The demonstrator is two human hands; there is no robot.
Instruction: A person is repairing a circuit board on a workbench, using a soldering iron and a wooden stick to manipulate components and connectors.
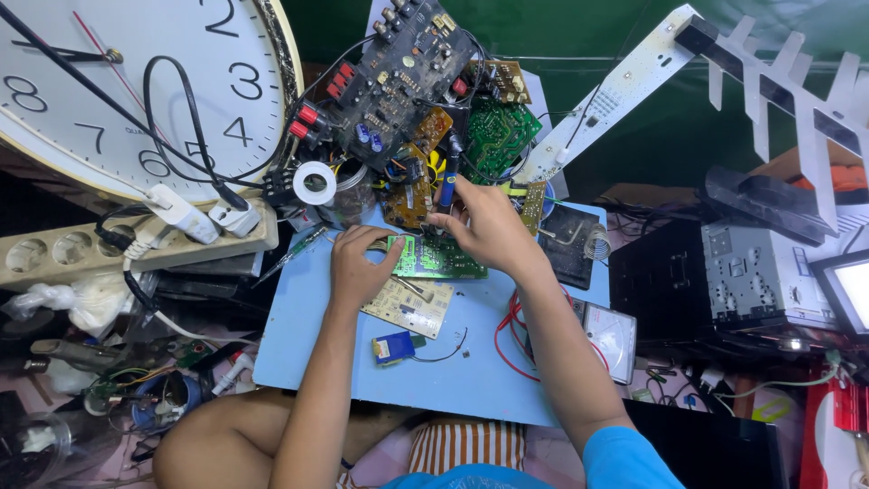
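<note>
Nearest the camera, both our forearms rose from the lower edge of the view across the light blue work board (471,380), whose near half lay mostly bare apart from a small blue component (393,348) with a thin black lead. Our left hand (360,264) was curled, fingertips pressed down on the left edge of the green circuit board (436,257), which rested on the blue board and overlapped a beige circuit board (407,306) just nearer us. Our right hand (487,225) arched over the green board's far edge, fingers drawn together around a blue-handled tool (448,184) held nearly upright. Red wires (509,340) looped beside the right forearm, next to an analogue meter (611,335). Beyond the hands, a heap of circuit boards (425,100) crowded the board's far edge. A power strip (136,237) and a wall clock (136,81) closed the left side.
</note>
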